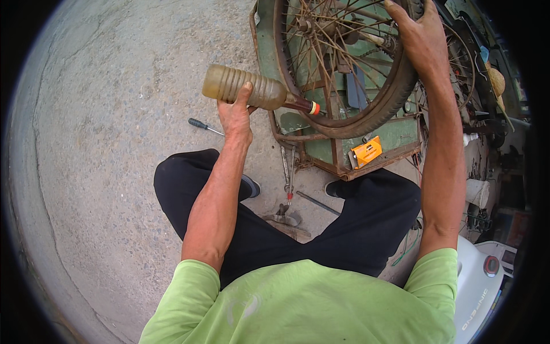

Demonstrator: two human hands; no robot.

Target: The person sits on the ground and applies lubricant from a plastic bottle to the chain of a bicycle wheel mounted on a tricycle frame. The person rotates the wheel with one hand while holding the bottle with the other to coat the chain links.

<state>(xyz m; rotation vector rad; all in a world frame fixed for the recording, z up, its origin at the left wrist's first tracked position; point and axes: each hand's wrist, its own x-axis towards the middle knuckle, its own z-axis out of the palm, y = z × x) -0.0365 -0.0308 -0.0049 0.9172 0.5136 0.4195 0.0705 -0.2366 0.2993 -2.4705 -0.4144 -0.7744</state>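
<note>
In my left hand (236,117) is a cloudy ribbed plastic bottle (220,82), tilted nearly level. Its dark neck and red-and-yellow tip (314,108) point right, at the inner side of a rusty spoked wheel's rim (338,127). Whether the tip touches the rim I cannot tell. My right hand (421,37) grips the wheel's tyre at the upper right, thumb on the inner side and fingers over the outside. Behind the wheel is a green metal cart bed (321,150) with a rusty frame. Inside the wheel, spokes run to a greasy hub (350,35).
An orange-and-white small box (365,152) rests on the cart's near edge. On the concrete lie a screwdriver (200,124), wrenches (285,169), a metal rod (318,203) and a hammer-like tool (283,217) between my feet. A white rounded object with a red light (480,269) stands at lower right.
</note>
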